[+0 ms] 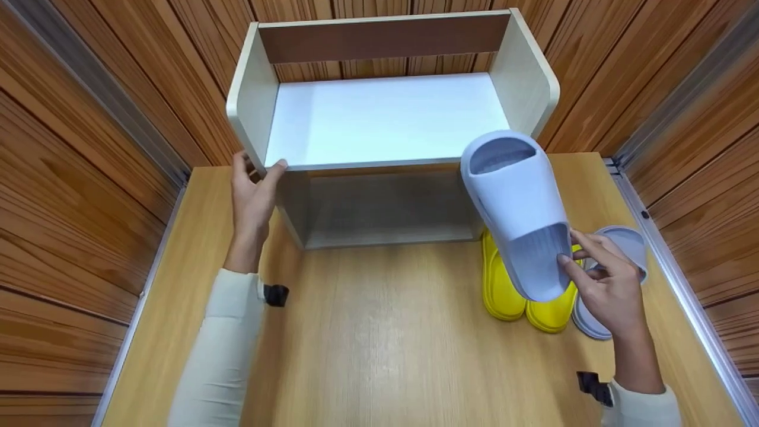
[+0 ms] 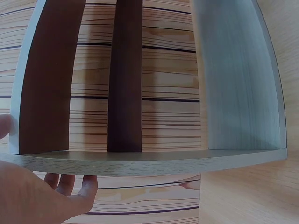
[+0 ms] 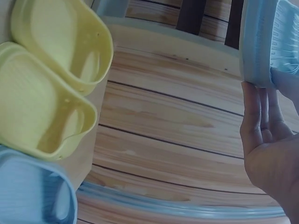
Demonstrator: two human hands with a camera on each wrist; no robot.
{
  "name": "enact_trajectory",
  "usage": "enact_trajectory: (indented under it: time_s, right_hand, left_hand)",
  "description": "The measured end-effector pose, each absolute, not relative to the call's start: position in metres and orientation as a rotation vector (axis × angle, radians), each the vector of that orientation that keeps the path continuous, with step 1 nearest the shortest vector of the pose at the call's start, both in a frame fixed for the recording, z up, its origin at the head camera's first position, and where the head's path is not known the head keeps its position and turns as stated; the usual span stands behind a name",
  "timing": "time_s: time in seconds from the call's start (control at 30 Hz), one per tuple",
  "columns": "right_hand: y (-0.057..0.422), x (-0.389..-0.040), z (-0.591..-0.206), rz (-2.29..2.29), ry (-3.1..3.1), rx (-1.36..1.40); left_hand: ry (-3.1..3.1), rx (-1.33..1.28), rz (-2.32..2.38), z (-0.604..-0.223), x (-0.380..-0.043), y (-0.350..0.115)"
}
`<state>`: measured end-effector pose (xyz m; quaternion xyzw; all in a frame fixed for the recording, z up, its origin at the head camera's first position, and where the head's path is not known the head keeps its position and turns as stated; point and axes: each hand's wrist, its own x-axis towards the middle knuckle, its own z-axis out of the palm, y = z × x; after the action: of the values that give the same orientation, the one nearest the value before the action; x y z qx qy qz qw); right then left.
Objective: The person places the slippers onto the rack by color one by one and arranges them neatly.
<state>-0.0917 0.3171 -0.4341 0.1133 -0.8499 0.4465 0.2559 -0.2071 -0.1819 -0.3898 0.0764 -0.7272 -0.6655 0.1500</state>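
Observation:
A small two-tier shelf [image 1: 385, 121] stands against the back wall with a white upper board. At its left side panel [image 2: 154, 164], my left hand [image 1: 254, 198] grips the edge, thumb on the upper board and fingers around the outside. My right hand [image 1: 611, 284] pinches the side of a pale lavender slipper [image 1: 522, 207] near its heel. The slipper is raised, toe pointing toward the shelf's right front corner. Below and behind it, a pair of yellow slippers [image 1: 548, 311] sits on the wooden surface. A second lavender slipper [image 1: 625, 240] lies to their right, partly hidden by my right hand.
Wood-plank walls [image 1: 77, 178] enclose the back and both sides. A metal rail [image 1: 682, 284] runs along the right edge of the wooden surface [image 1: 379, 344]. A dark brown board [image 1: 388, 38] spans the shelf's back.

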Motion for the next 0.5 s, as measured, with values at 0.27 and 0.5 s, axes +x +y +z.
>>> enact_trajectory:
  time_s: [0.27, 0.5]
  right_hand:
    - [0.305, -0.099, -0.421, 1.188, -2.345, 0.338]
    - [0.294, -0.105, -0.409, 1.198, -2.37, 0.317]
  left_hand:
    - [-2.082, 0.213, -1.914, -0.39, -0.207, -0.181]
    - [-2.094, 0.222, -1.908, -0.39, -0.207, -0.182]
